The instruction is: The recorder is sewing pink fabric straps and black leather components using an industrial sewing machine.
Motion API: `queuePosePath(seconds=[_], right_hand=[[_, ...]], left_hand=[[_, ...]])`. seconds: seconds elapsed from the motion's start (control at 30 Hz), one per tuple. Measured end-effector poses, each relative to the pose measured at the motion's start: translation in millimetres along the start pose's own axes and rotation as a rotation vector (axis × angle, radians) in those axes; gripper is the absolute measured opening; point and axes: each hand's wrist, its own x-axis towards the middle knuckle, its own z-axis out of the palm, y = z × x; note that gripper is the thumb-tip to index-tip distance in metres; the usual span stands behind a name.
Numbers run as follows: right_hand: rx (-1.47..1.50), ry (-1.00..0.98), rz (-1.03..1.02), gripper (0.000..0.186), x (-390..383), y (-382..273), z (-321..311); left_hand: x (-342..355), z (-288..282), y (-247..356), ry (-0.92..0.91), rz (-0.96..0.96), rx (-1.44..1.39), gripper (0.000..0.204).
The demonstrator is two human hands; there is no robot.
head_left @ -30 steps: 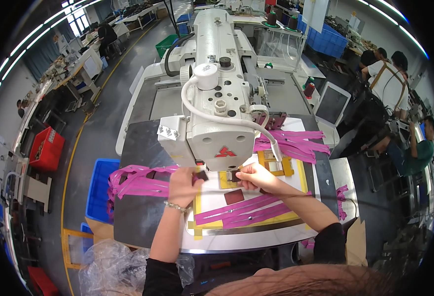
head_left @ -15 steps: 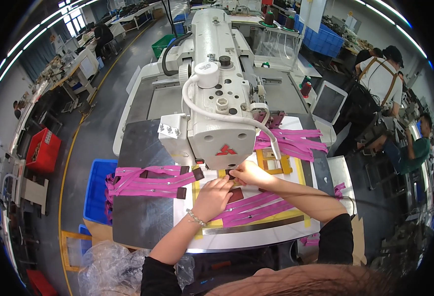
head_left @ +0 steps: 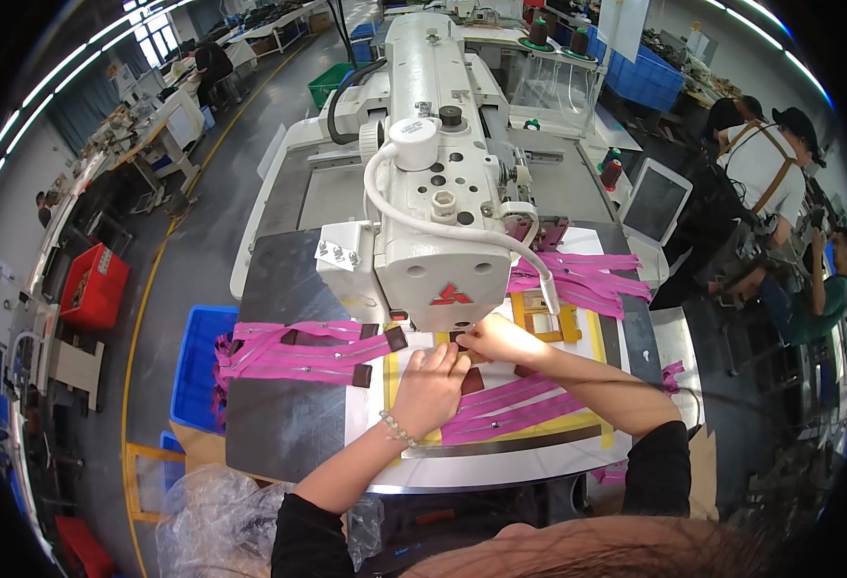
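"Pink zips [head_left: 317,373] lie left of the machine [head_left: 448,279], with more in front of it. In the head view, what are the 2 hands on?"

"A small dark patch [head_left: 457,338], just under the machine's front. The right hand [head_left: 497,339] has thumb and forefinger drawn close at its edge, but I cannot tell whether they pinch it or only push."

"And the left?"

"The left hand [head_left: 431,387] lies palm down before the machine, fingers side by side, tips next to the right hand's. Whether they press the patch is hidden too."

"How would you do this well?"

"I'd square the patch with light pressure from both sides, smooth out any lift, then check each edge. I'd keep the fingertips as far out from under the machine as the hold allows."

"And the front zips?"

"They run beneath the right forearm [head_left: 587,380]; a low wrist could drag them, so I'd carry it high."
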Motion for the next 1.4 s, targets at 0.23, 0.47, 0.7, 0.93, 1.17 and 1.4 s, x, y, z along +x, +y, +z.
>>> queuePosePath(seconds=[0.23, 0.47, 0.7, 0.93, 1.17, 1.4], right_hand=[[-0.004, -0.122, 0.017, 0.027, -12.6, -8.4, -9.7], [-0.348, 0.363, -0.76, 0.022, -29.2, 50.8, -9.8], [-0.521, 0.348, -0.835, 0.043, -32.0, 42.1, -13.0], [-0.567, 0.318, -0.871, 0.043, -31.9, 44.8, -11.2], [-0.578, 0.297, -0.853, 0.039, -28.8, 39.5, -9.0], [-0.632, 0.282, -0.883, 0.038, -24.5, 36.6, -12.7]], left_hand=[[-4.6, 2.9, -24.9, -0.033, 0.015, -0.152, 0.034], [-6.3, 9.7, -46.6, -0.024, -0.074, -0.375, 0.032], [-4.2, 3.3, -49.7, -0.089, -0.023, -0.357, 0.031], [-4.5, -0.8, -48.6, -0.139, -0.032, -0.349, 0.034], [-4.6, -1.7, -50.6, -0.175, -0.045, -0.364, 0.033], [-2.8, -4.4, -51.7, -0.168, -0.047, -0.394, 0.037]])
